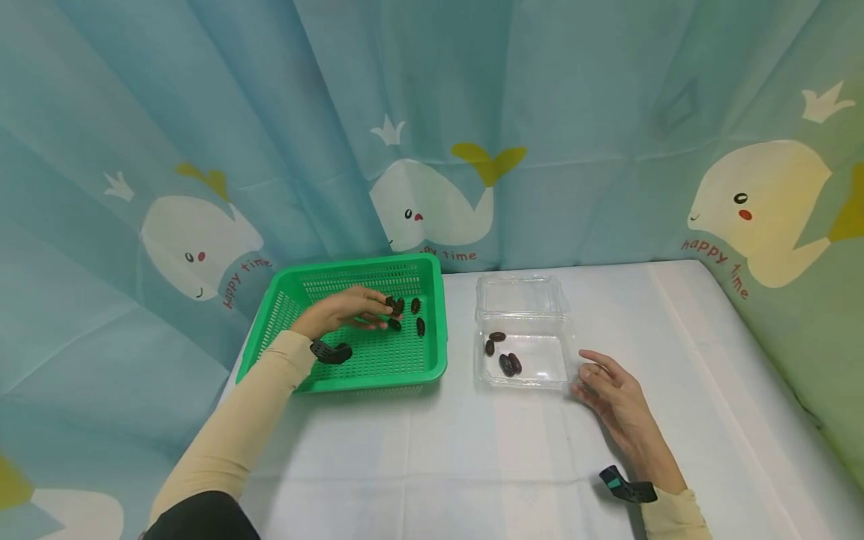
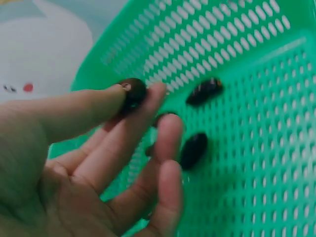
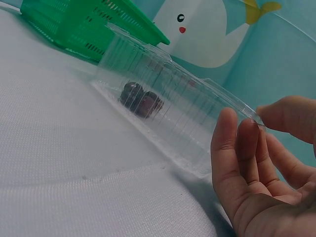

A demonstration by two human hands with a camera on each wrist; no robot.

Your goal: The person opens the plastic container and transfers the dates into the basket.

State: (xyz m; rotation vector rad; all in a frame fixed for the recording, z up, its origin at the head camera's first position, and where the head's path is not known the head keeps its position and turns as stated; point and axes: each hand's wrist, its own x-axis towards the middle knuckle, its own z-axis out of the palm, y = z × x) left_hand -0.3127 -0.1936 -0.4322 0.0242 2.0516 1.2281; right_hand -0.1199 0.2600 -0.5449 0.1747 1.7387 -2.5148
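My left hand [image 1: 340, 309] is over the green plastic basket [image 1: 440, 322] and pinches a dark brown date [image 2: 132, 94] between thumb and forefinger. Its other fingers are loosely bent. Several more dates lie on the basket floor, one of them a glossy date [image 2: 194, 150] just past the fingertips; others are partly hidden behind the fingers. To the right sits a clear plastic box [image 1: 543, 358] with its lid [image 1: 520, 294] folded back. Several dates [image 1: 506, 365] rest inside it along the left and front. My right hand [image 1: 624, 409] pinches the box's rim at the right front corner.
A white cloth [image 1: 459, 457] covers the table under both containers. Behind the table hangs a blue curtain [image 1: 580, 135] with whale prints, close to the basket's back edge. Black bands [image 1: 628, 487] are worn on both wrists.
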